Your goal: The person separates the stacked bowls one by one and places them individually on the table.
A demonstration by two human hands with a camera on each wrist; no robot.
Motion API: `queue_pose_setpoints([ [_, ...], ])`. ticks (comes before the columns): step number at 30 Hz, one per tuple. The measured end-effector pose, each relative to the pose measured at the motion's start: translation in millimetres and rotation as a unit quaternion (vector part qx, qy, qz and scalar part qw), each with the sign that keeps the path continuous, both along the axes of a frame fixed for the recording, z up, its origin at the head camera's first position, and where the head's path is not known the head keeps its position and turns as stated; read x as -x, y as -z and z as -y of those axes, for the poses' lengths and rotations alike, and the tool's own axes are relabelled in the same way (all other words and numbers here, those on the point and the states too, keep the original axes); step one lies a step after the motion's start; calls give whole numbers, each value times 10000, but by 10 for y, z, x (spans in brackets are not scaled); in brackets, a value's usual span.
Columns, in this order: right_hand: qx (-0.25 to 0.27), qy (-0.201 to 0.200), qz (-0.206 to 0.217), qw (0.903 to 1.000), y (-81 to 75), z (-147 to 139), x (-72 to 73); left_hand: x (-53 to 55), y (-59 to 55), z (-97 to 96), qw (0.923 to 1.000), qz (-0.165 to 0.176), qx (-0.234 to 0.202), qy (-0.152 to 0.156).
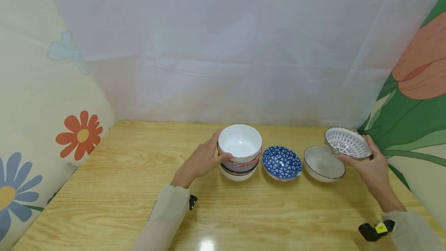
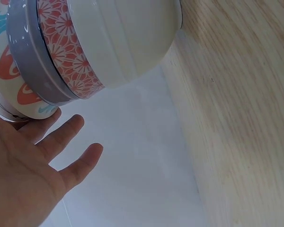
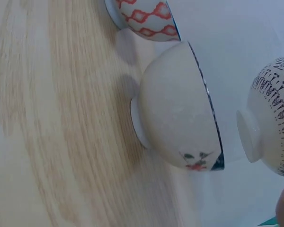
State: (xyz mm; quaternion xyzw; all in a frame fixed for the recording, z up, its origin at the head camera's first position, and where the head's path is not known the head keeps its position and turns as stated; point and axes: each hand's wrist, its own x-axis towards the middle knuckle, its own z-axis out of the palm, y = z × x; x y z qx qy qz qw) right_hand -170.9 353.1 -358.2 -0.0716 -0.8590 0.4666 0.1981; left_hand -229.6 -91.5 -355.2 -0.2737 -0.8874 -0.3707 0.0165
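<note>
My left hand (image 1: 203, 158) holds the side of a bowl stack, its thumb in front and its fingers reaching behind. A white bowl (image 1: 240, 141) tops the stack. Below it, the left wrist view shows a bowl with orange and blue swirls, a grey bowl (image 2: 31, 61), a red floral bowl (image 2: 66, 45) and a cream bowl (image 2: 128, 38). My right hand (image 1: 374, 171) pinches a black-and-white patterned bowl (image 1: 348, 143) by its side. That bowl is tilted and raised off the table, beside and above a plain off-white bowl (image 1: 325, 164) with a dark rim.
Between the stack and the off-white bowl stands a blue-and-white bowl (image 1: 281, 163), its outside red-patterned in the right wrist view. All rest on a wooden table (image 1: 139, 150). A white cloth (image 1: 209, 49) hangs behind, with flower-printed panels at both sides.
</note>
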Motion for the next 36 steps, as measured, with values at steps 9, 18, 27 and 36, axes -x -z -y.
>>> queue_pose_setpoints([
  [9,-73,411,181,9990,85,-170,-41,4,3,-2,10000,14,0,2],
  [18,-35,663,246,9975,167,-337,-72,4,11,-2,10000,5,-35,55],
  [27,126,758,373,9963,258,-418,-79,-5,12,7,10000,-25,-37,44],
  [36,145,823,465,9954,355,-459,-64,0,13,6,10000,1,-19,-5],
])
